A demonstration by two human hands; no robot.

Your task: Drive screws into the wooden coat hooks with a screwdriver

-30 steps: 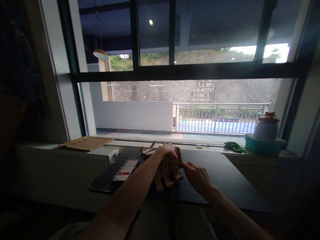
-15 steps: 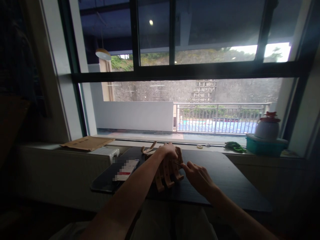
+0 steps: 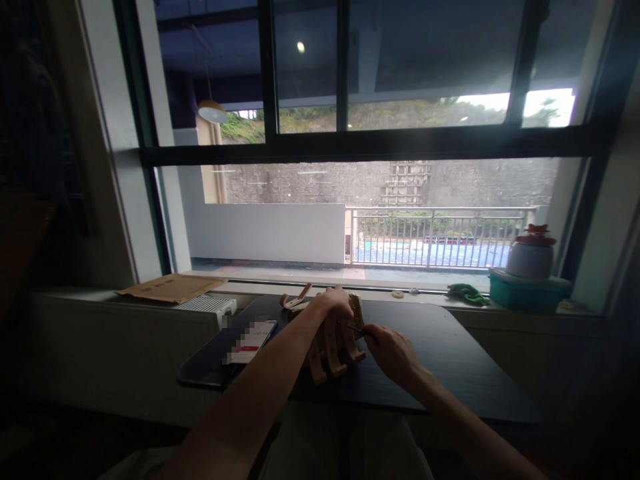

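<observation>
On the dark table lies a wooden piece with several curved, hook-ended slats (image 3: 334, 360), its ends toward me. My left hand (image 3: 336, 303) reaches over its far side, fingers curled down onto the wood and partly hidden by the hand's back. From the right, my right hand (image 3: 390, 347) is closed around a thin tool (image 3: 355, 328); its slim shaft points left at the slats. The tool's handle is covered by my fingers, so its kind is unclear. Another curved wooden part (image 3: 299, 297) sticks out at the far left of the piece.
The black table (image 3: 440, 360) stands against the window sill. A phone (image 3: 250, 341) lies left of my left forearm. On the sill are a brown paper envelope (image 3: 173, 287), a green cloth (image 3: 467, 293) and a teal box (image 3: 527, 291) with a white, red-topped container (image 3: 533, 253) on it.
The whole view has shifted slightly. Both hands stay at the wooden piece, and my right hand with the tool has turned a little.
</observation>
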